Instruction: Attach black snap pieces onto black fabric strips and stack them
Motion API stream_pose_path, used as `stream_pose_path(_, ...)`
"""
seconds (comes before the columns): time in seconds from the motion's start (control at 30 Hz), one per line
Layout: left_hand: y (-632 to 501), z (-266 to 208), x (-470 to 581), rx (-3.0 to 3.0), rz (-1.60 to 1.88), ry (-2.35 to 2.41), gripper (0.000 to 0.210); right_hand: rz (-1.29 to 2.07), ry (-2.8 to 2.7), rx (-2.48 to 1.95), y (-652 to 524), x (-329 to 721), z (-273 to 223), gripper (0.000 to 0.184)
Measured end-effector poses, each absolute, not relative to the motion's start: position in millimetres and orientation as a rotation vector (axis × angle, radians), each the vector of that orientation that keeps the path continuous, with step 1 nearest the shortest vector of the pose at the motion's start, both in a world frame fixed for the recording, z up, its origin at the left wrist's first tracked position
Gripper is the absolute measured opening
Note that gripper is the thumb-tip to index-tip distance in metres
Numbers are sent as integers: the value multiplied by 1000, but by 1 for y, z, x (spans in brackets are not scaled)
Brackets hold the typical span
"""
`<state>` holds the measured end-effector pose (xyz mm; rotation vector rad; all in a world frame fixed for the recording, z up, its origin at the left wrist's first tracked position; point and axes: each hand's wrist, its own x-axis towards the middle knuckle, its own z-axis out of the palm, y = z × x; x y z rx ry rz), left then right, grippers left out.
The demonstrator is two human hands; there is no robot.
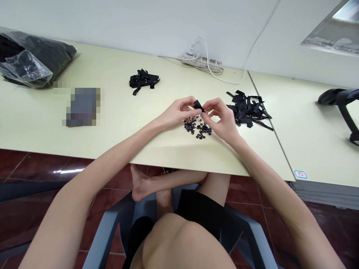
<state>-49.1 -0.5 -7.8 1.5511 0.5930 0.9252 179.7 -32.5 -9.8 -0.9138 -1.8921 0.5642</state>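
Between my two hands a short black fabric strip point(198, 104) is held above the table. My left hand point(183, 109) pinches it from the left with thumb and fingers. From the other side my right hand point(220, 116) grips its right end, fingers curled. Just below lie small black round pieces, like snap buttons point(204, 129), in loose clusters; my fingers partly cover some. A heap of black strips point(248, 108) lies right beside my right hand. Farther off to the left sits a smaller pile of black strips point(143, 79).
A power strip point(203, 61) with a white cable lies by the wall. At the left are a plastic bag of black material point(36, 56) and a blurred dark item point(82, 106). A black stand-like object point(342, 101) rests on the adjoining table, past the seam.
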Motion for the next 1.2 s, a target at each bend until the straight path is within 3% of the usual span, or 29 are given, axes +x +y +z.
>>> stream_pose_path(0.5, 2, -7, -49, 1538, 966, 646, 57, 621, -1885, -987, -31, 180, -9, 29)
stream_pose_path(1.2, 1, -7, -50, 1613, 968, 653, 47, 644, -1935, -1013, -29, 184, -12, 28)
